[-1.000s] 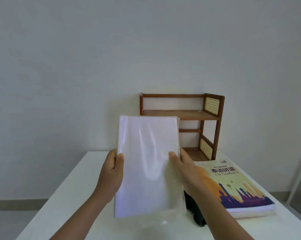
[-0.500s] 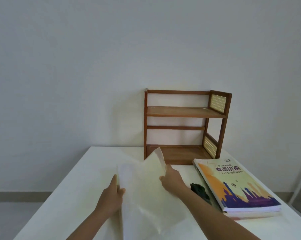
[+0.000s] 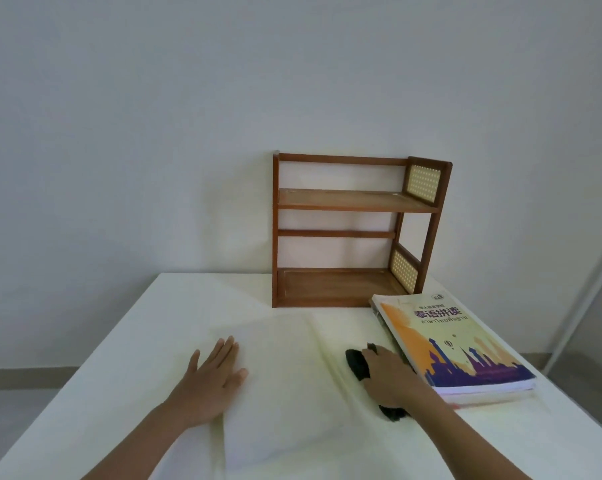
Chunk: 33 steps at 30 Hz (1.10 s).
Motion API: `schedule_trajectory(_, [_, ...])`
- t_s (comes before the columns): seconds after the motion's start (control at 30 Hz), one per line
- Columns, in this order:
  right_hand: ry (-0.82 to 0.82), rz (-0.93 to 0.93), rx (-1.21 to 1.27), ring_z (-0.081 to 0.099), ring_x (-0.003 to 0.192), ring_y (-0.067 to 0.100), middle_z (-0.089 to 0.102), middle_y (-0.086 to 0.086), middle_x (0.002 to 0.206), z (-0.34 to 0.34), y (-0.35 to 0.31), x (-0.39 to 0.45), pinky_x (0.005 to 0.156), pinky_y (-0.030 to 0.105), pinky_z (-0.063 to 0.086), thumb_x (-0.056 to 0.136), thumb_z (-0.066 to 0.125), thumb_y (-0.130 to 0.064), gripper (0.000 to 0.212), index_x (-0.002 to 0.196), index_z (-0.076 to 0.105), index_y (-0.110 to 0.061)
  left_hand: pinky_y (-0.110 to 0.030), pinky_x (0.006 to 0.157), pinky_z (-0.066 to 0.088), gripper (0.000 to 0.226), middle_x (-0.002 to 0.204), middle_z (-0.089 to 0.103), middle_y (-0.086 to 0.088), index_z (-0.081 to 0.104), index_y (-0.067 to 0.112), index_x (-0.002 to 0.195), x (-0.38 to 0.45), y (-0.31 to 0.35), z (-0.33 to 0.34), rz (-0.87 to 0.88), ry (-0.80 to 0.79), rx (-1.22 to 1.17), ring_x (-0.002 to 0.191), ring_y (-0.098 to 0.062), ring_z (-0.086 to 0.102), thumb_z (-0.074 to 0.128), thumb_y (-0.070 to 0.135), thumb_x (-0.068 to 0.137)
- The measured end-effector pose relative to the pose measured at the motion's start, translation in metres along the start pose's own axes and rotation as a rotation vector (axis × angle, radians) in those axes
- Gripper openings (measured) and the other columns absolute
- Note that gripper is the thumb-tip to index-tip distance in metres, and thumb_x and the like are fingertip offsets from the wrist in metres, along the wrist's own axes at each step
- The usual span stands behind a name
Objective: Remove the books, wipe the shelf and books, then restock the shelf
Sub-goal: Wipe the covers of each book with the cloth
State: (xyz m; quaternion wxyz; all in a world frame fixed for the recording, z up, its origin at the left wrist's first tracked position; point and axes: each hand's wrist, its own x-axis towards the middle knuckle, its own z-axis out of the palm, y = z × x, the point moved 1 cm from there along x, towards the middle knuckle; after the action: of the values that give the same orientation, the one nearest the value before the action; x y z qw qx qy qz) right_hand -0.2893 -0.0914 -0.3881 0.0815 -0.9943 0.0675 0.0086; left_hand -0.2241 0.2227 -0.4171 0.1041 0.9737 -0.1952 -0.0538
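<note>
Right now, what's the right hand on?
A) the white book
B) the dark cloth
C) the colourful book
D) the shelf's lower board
B: the right hand lies over the dark cloth on the table, beside the colourful book; the left hand rests flat at the white book.

The right hand (image 3: 387, 374) covers most of the dark cloth (image 3: 356, 364), so whether its fingers grip or only rest is unclear. The white book (image 3: 275, 386) nearly blends into the worktop (image 3: 119, 358). Both forearms are cut off at the bottom edge.
</note>
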Motion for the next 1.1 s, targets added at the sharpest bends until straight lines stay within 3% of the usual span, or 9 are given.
schedule_trajectory(0.1, [0.082,0.055,0.044,0.055,0.105,0.013,0.054,-0.002,0.12,0.008,0.009,-0.005,0.094,0.027,0.049,0.092,0.054,-0.012,0.038,0.129,0.052,-0.021,-0.04,0.118,-0.012,0.075,0.157,-0.018,0.008,-0.011,0.017,0.151,0.001,0.005,0.007,-0.011,-0.015,0.037,0.143,-0.005,-0.019,-0.001,0.06,0.091])
schedule_trajectory(0.2, [0.254,0.136,0.237,0.058,0.084,0.008,0.059,-0.007,0.093,-0.005,0.002,-0.005,0.077,0.023,0.051,0.094,0.052,-0.014,0.029,0.121,0.056,-0.024,-0.04,0.117,-0.013,0.108,0.158,-0.017,0.009,-0.012,0.018,0.151,0.0,0.005,0.007,0.0,0.005,0.013,0.141,-0.003,-0.02,-0.023,0.075,0.061])
schedule_trajectory(0.43, [0.307,-0.391,0.032,0.041,0.133,0.019,0.051,-0.004,0.14,0.046,-0.072,-0.036,0.108,0.031,0.04,0.086,0.054,-0.011,0.04,0.123,0.064,-0.024,-0.039,0.117,-0.015,0.122,0.158,-0.017,0.01,-0.012,0.021,0.151,0.002,-0.001,0.013,0.014,0.046,-0.082,0.133,0.005,-0.023,-0.032,0.082,0.047])
schedule_trajectory(0.53, [0.316,-0.639,0.104,0.061,0.106,0.012,0.06,-0.012,0.118,0.089,-0.108,-0.045,0.079,0.031,0.059,0.076,0.061,-0.031,0.025,0.101,0.065,-0.032,-0.038,0.116,-0.017,0.108,0.158,-0.015,0.011,-0.013,0.022,0.151,0.0,0.001,0.013,0.009,0.057,-0.128,0.136,0.004,-0.022,-0.025,0.076,0.058])
schedule_trajectory(0.63, [0.316,-0.808,0.079,0.064,0.095,0.004,0.067,-0.013,0.104,0.076,-0.139,-0.048,0.096,0.01,0.041,0.077,0.05,-0.031,0.026,0.09,0.072,-0.029,-0.037,0.116,-0.017,0.104,0.158,-0.015,0.01,-0.015,0.021,0.15,-0.002,0.001,0.013,0.021,0.062,-0.12,0.137,0.004,-0.021,-0.025,0.075,0.061])
schedule_trajectory(0.77, [0.478,-0.572,0.11,0.069,0.098,0.014,0.071,-0.004,0.107,0.046,-0.109,0.005,0.088,0.02,0.051,0.078,0.05,-0.019,0.031,0.092,0.077,-0.025,-0.037,0.116,-0.017,0.11,0.159,-0.014,0.008,-0.015,0.018,0.15,-0.002,-0.002,0.012,0.031,0.059,-0.089,0.134,0.004,-0.023,-0.027,0.076,0.058])
schedule_trajectory(0.83, [0.293,-0.31,0.113,0.054,0.126,0.019,0.055,-0.001,0.136,0.032,-0.085,0.026,0.104,0.024,0.039,0.092,0.048,-0.008,0.036,0.121,0.066,-0.019,-0.037,0.116,-0.017,0.103,0.159,-0.014,0.008,-0.015,0.018,0.15,-0.003,0.001,0.011,0.023,0.064,-0.091,0.133,0.004,-0.024,-0.021,0.072,0.063])
schedule_trajectory(0.9, [0.31,-0.292,0.111,0.041,0.136,0.019,0.043,-0.002,0.146,0.039,-0.067,0.027,0.111,0.025,0.031,0.1,0.038,-0.011,0.039,0.134,0.055,-0.018,-0.036,0.116,-0.018,0.099,0.158,-0.015,0.009,-0.016,0.018,0.15,-0.004,0.001,0.011,0.014,0.071,-0.091,0.134,0.005,-0.025,-0.019,0.07,0.066])
schedule_trajectory(1.1, [0.263,-0.609,-0.036,0.069,0.098,0.004,0.071,-0.017,0.108,0.082,-0.107,-0.031,0.079,0.023,0.057,0.069,0.057,-0.03,0.03,0.091,0.076,-0.038,-0.029,0.111,-0.023,0.093,0.154,-0.018,0.017,-0.02,0.021,0.148,-0.007,0.003,0.011,0.008,0.084,-0.146,0.127,0.008,-0.032,-0.017,0.068,0.068])
